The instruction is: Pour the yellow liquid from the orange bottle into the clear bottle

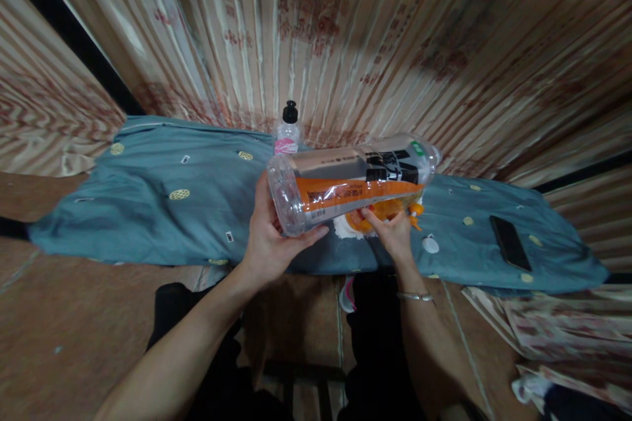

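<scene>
A large clear plastic bottle (345, 177) with an orange and black label is held on its side above the blue cloth (197, 210). Its base end rests in my left hand (269, 237), with the thumb along the lower side and the other fingers hidden behind. My right hand (392, 230) is under the bottle towards its neck end, thumb against the lower side; its other fingers are partly hidden. Just behind that hand are an orange object (360, 220), mostly covered, and some white material (343, 229). The bottle looks hollow, and its neck points right.
A small clear bottle with a black cap (290, 112) stands at the cloth's back edge. To the right lie a white round cap (430, 245) and a dark phone (511, 242). A pleated curtain (320, 46) hangs behind, and brown floor tiles (74, 322) show below.
</scene>
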Demonstrator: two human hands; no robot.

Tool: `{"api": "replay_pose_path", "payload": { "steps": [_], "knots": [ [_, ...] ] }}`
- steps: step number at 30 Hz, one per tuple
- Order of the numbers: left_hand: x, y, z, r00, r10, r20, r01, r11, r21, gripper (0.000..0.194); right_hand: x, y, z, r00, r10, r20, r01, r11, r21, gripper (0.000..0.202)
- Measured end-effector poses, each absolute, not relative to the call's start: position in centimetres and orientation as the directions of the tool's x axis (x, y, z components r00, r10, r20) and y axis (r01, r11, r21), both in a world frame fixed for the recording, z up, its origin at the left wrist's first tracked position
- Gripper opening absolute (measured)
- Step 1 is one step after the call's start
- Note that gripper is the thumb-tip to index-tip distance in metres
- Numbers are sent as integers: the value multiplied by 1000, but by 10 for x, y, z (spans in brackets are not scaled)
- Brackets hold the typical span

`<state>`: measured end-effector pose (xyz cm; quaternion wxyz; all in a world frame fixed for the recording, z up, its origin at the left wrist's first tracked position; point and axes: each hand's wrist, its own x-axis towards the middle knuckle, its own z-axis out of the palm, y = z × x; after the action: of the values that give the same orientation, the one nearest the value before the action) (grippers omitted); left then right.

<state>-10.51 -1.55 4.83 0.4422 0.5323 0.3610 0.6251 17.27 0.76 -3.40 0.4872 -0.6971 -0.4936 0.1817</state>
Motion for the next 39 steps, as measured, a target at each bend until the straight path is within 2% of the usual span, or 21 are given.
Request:
{"api": "replay_pose_path", "payload": {
  "steps": [10, 15, 24, 30, 35, 39],
  "knots": [
    [-104, -15, 47, -50, 939, 340, -177, -344, 922, 85, 172, 8, -33, 441, 868, 229, 499, -24, -866, 59],
    [-104, -16, 49, -52, 944, 327, -188, -331, 925, 71, 173, 8, -35, 438, 869, 231, 521, -36, -853, 60],
    [-105, -17, 53, -28, 957, 289, -203, -289, 936, 61, 174, 8, -36, 454, 862, 227, 533, -58, -844, 60],
    [-105, -17, 53, -38, 953, 299, -200, -301, 932, 70, 174, 8, -36, 451, 865, 220, 528, -60, -847, 59],
    [-105, -16, 51, -46, 949, 311, -192, -314, 930, 88, 174, 8, -36, 443, 869, 221, 534, -58, -844, 58],
    [-104, -16, 50, -52, 946, 320, -195, -324, 926, 90, 174, 8, -34, 431, 869, 242, 548, -39, -835, 60]
  ]
}}
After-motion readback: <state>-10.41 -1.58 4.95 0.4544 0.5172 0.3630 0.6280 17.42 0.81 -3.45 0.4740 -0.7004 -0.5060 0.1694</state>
